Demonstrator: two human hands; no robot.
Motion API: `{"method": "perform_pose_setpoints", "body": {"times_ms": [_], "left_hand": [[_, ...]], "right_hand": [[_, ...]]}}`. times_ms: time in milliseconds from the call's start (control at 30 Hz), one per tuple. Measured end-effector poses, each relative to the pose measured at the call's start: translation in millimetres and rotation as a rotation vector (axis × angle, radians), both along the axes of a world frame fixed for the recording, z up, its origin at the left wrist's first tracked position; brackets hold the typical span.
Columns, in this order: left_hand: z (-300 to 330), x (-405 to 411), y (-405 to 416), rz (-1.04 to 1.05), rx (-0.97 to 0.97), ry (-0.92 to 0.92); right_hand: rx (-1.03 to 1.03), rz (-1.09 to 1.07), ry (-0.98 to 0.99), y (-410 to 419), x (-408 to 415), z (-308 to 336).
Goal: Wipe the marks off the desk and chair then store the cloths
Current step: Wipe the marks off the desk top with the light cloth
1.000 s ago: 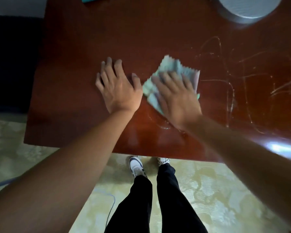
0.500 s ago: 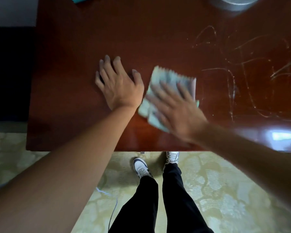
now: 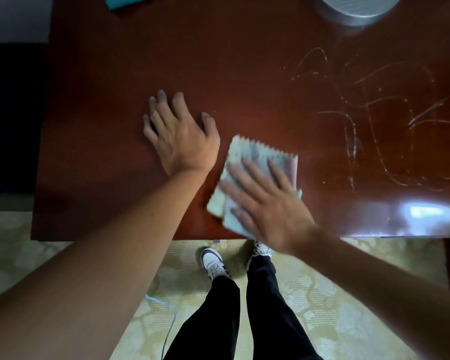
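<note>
At the far right edge of the counter (image 3: 115, 74) stands a round grey container (image 3: 356, 9), cut off by the frame, so I cannot tell what is in it. A teal cloth (image 3: 125, 0) lies at the far edge, mostly out of view.

The pale cloth (image 3: 260, 154) I am using is folded, light green with a pinkish layer showing along one side, and its far edge is cut in small zigzag teeth. It lies flat near the front edge of the counter, just right of my left wrist. My right hand (image 3: 268, 206) presses down on it, palm flat, fingers spread across the fabric rather than curled around it; the hand is blurred.

My left hand (image 3: 179, 136) lies flat on the bare wood beside the cloth, fingers spread wide, holding nothing.

Pale scribbled marks (image 3: 361, 120) cover the right part of the counter, apart from the cloth. Below the front edge I see my shoes (image 3: 213, 261) on the patterned floor (image 3: 348, 294).
</note>
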State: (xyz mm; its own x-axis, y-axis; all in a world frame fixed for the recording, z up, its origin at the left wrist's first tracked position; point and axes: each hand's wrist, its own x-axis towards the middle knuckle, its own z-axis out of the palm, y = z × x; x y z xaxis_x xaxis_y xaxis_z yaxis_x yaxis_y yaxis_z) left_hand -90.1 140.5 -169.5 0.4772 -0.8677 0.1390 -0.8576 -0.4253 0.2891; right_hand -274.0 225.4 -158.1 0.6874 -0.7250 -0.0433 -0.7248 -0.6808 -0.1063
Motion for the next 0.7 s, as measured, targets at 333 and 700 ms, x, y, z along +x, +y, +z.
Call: {"method": "perform_pose_setpoints", "body": {"times_ms": [333, 700], "left_hand": [[2.5, 0.5, -0.7, 0.039, -0.089, 0.123], [8.5, 2.8, 0.2, 0.028, -0.121, 0.234]], "right_hand": [[0.000, -0.338, -0.022, -140.5, 30.7, 2.3], [0.090, -0.199, 0.024, -170.6, 49.4, 7.4]]}}
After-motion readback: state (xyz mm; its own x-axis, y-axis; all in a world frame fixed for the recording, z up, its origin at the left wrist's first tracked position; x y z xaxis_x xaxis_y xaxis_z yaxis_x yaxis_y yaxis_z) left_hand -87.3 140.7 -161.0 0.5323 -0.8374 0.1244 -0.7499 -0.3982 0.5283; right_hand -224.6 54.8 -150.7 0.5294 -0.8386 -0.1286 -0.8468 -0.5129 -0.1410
